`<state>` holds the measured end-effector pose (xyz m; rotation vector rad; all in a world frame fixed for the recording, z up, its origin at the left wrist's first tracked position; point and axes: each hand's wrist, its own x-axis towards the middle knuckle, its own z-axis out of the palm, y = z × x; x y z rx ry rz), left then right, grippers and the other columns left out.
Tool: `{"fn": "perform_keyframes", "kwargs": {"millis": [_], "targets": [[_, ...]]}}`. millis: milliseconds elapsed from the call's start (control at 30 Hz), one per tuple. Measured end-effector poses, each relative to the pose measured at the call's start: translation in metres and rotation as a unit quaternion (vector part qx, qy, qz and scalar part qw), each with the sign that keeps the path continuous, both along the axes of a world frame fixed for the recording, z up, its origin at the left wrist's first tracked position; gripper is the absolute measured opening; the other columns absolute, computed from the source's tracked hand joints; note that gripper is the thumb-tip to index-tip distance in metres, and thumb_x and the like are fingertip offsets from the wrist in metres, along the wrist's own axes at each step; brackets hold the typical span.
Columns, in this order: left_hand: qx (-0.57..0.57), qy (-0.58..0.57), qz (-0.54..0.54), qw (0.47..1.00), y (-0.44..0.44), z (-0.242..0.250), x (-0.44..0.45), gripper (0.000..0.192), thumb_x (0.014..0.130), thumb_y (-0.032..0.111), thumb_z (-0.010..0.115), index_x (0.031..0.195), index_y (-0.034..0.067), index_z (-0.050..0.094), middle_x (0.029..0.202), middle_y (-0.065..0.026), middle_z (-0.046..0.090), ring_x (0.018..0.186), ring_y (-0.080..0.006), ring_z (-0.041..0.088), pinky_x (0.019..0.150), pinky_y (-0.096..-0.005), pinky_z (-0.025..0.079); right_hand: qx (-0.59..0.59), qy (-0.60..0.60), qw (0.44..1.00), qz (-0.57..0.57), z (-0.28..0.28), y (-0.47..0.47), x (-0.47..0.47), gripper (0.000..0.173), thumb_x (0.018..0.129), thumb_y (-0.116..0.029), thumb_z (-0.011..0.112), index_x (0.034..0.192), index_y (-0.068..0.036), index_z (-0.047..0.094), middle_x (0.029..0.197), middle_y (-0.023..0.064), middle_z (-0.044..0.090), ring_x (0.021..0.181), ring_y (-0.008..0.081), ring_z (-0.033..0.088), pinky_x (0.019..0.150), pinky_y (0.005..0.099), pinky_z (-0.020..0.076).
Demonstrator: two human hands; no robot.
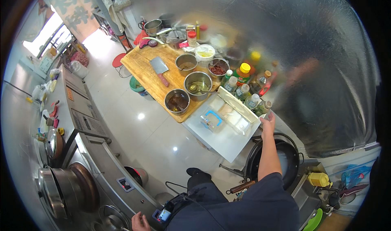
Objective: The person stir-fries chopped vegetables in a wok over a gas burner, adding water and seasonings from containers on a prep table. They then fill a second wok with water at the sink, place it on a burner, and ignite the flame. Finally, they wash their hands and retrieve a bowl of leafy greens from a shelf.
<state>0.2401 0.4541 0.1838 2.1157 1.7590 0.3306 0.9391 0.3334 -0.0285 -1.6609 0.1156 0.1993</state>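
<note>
My right hand [268,124] reaches to the far right corner of a white side table [226,145], fingers apart just below a capped glass bottle [263,108]. Beside that bottle stand several more seasoning bottles and a lidded condiment box [227,109] with its lid raised. My left hand [140,221] is at the bottom edge, partly cut off, near a metal pan handle; whether it holds anything cannot be told. On the wooden board [143,66] lie a cleaver [159,68] and steel pots, one with a ladle in clear yellowish liquid [200,86].
A black wok [287,160] sits right of the side table, with a wooden-handled tool [241,187] nearby. A steel counter [88,109] with large pots [52,191] runs along the left. A bin [140,174] and a red stool [119,60] stand on the tiled floor.
</note>
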Motion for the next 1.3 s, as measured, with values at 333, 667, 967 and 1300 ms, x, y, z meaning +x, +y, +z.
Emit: {"fn": "perform_keyframes", "kwargs": {"millis": [333, 667, 967, 1300], "targets": [[-0.021, 0.017, -0.029, 0.999, 0.009, -0.028, 0.013, 0.025, 0.099, 0.017, 0.069, 0.12, 0.004, 0.071, 0.108, -0.019, 0.072, 0.095, -0.0383, 0.069, 0.082, -0.0453, 0.055, 0.103, 0.04, 0.982, 0.151, -0.028, 0.006, 0.041, 0.087, 0.075, 0.014, 0.077, 0.153, -0.008, 0.044, 0.145, 0.0085, 0.058, 0.131, 0.0259, 0.055, 0.112, 0.0364, 0.0391], [-0.058, -0.014, 0.084, 0.995, -0.018, -0.049, -0.017, 0.029, 0.09, 0.009, 0.075, 0.118, 0.004, 0.07, 0.098, -0.0153, 0.069, 0.084, -0.0308, 0.07, 0.077, -0.0384, 0.057, -0.204, -0.257, 0.941, -0.083, 0.048, -0.015, 0.037, 0.06, 0.087, -0.017, 0.085, 0.136, 0.003, 0.058, 0.131, 0.0144, 0.066, 0.115, 0.0279, 0.064, 0.103, 0.0418, 0.0496], [-0.016, -0.078, 0.201, 0.976, -0.11, -0.065, -0.071, 0.03, 0.093, 0.02, 0.072, 0.119, 0.007, 0.071, 0.107, -0.0161, 0.07, 0.097, -0.0392, 0.068, 0.084, -0.0473, 0.055, -0.042, -0.391, 0.897, 0.2, 0.166, 0.172, -0.132, 0.07, 0.099, -0.016, 0.074, 0.157, 0.001, 0.038, 0.149, 0.0154, 0.052, 0.129, 0.0253, 0.054, 0.113, 0.0366, 0.0406], [0.097, -0.054, 0.444, 0.889, -0.289, -0.074, -0.112, 0.029, 0.097, 0.022, 0.068, 0.123, 0.011, 0.07, 0.113, -0.01, 0.069, 0.101, -0.0357, 0.067, 0.088, -0.0452, 0.054, 0.024, -0.291, 0.374, 0.88, 0.255, 0.249, -0.636, 0.069, 0.083, -0.015, 0.081, 0.142, 0.004, 0.051, 0.123, 0.0151, 0.066, 0.108, 0.0222, 0.062, 0.096, 0.035, 0.0502]]}}
